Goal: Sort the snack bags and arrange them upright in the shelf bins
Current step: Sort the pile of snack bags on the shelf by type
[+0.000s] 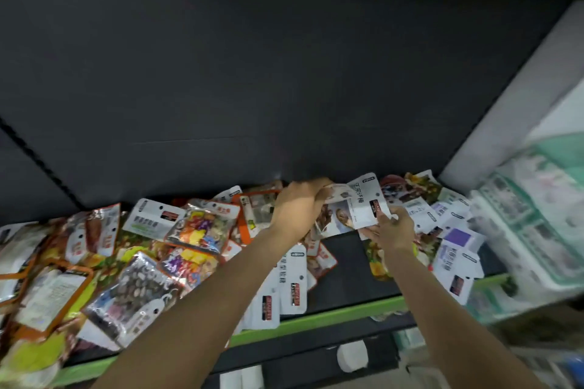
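Observation:
Many snack bags lie flat and jumbled on a dark shelf with a green front edge (335, 313). My left hand (297, 205) grips the top of a small stack of white snack bags (363, 202) held at the back of the shelf. My right hand (392, 229) pinches the lower right corner of the same stack, thumb on the front bag. A colourful candy bag (202, 226) and a dark bag (139, 294) lie in the left pile. White and purple bags (455, 249) are heaped on the right.
A black back panel (252, 73) rises behind the shelf. A bare dark patch of shelf (347, 265) sits between my arms. Green and white packs (537, 215) stand to the right. A lower shelf with white items (352, 355) shows below the green edge.

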### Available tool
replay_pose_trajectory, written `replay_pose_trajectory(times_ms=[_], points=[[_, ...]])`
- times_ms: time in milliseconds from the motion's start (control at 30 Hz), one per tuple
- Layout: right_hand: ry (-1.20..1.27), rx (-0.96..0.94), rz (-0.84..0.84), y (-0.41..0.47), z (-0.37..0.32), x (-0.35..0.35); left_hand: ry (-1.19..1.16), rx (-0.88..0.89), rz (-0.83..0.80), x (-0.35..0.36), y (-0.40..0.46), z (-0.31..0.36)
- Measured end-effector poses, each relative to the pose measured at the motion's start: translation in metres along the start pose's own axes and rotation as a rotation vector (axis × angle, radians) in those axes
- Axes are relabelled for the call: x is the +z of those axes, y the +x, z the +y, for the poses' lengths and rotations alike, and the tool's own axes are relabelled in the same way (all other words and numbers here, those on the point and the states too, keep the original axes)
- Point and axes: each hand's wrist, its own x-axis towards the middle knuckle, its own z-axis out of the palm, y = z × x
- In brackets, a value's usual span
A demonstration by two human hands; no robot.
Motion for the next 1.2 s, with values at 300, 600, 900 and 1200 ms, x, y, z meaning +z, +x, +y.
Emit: replay_pose_trajectory(times_ms=[300, 600, 900, 1200], points=[[-0.781, -0.443, 0.095, 0.058, -0.060, -0.084, -0.841, -0.620, 0.200, 0.092, 0.050, 0.039], [-1.595, -0.818, -0.030, 0.094, -0.076, -0.116, -0.824, -0.782, 0.090, 0.148, 0.060, 0.041], [-2.048, -0.683, -0.470, 0.108, -0.046, -0.105, -0.040, -0.371, -0.249, 0.138, 0.045, 0.040], [-1.743, -0.835, -0.562, 0.055, 0.000, -0.035, 0.372, -0.338, -0.060, 0.039, -0.041, -0.027]])
